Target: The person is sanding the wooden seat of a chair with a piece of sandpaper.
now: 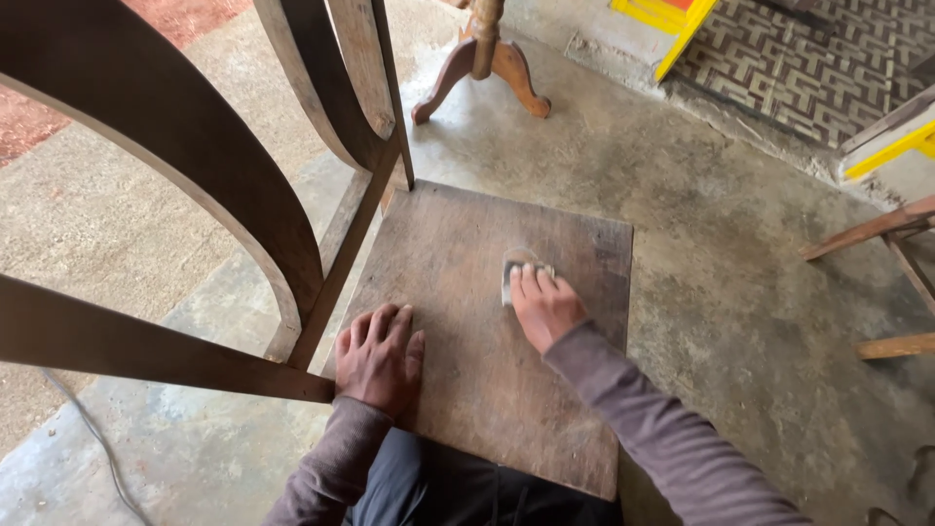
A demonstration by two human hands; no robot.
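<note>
Presently listed: one dark wooden chair seat point(487, 321), flat and square, dusty across its top, lying directly under both hands. Right hand point(545, 307): fingers point(531, 282) close together and curled down over a small grey sanding block point(513, 268), pressing it onto the seat toward the far edge; only the front of the block shows beyond the fingertips. Left hand point(380, 356): fingers spread flat, holding nothing, palm bearing on the near left corner of the seat, just beside the chair's curved back frame point(195, 166), which rises to the left of that hand. Beyond the right fingers, well apart: a turned wooden pedestal base point(482, 68) on the concrete floor point(721, 253). Handling note, as judgement: sanding here goes best with even pressure, long strokes along the grain, and the left palm kept firmly planted so the seat cannot shift.
</note>
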